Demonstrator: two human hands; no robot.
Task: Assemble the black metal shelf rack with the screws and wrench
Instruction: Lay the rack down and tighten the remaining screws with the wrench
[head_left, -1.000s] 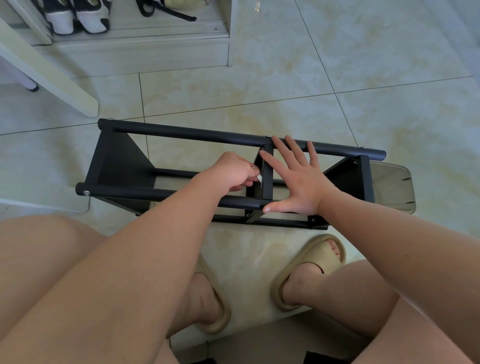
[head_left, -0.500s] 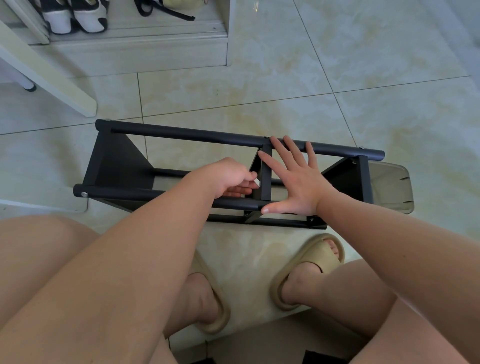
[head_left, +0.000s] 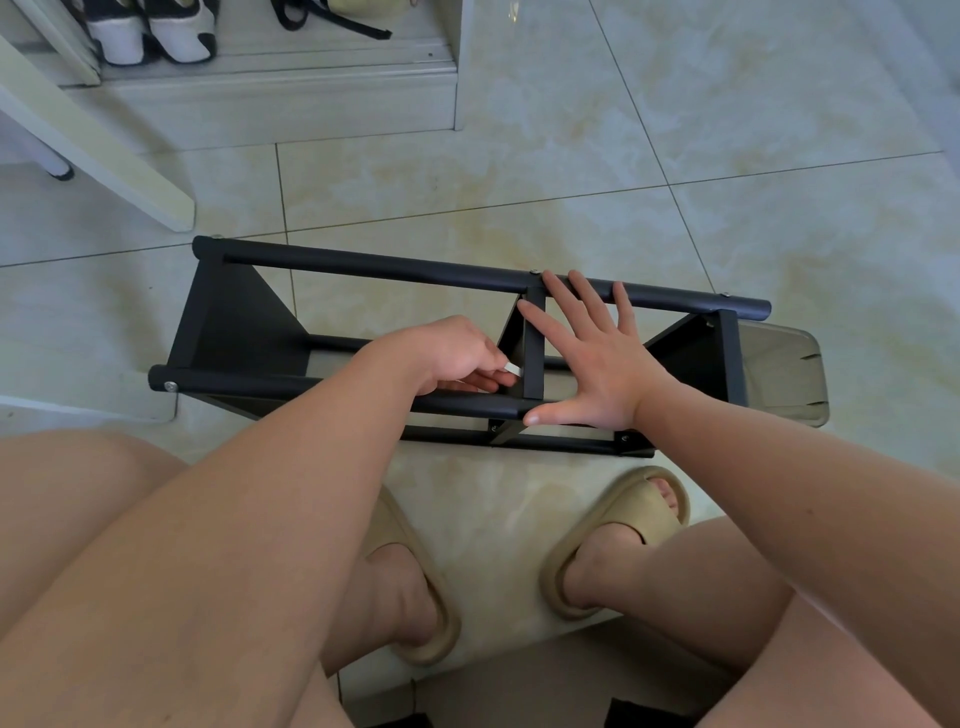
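Note:
The black metal shelf rack (head_left: 363, 267) lies on its side on the tiled floor in front of my knees, its long tubes running left to right. My left hand (head_left: 452, 356) is curled just left of the middle crossbar (head_left: 534, 358), pinching a small silvery wrench (head_left: 513, 368) whose end pokes out by the bar. My right hand (head_left: 597, 358) lies flat with fingers spread, pressing across the crossbar and both upper tubes. Silver screw heads show at the tube ends (head_left: 170, 386) and on the far tube (head_left: 534, 272).
A translucent grey plastic piece (head_left: 779, 364) lies under the rack's right end. My feet in beige slippers (head_left: 618, 535) rest just before the rack. A white slanted board (head_left: 104, 150) and a low shoe shelf with shoes (head_left: 156, 31) stand at the back left.
My left hand has shifted slightly by the crossbar, and the wrench's silvery end now shows more between its fingers. My right hand stays flat on the rack.

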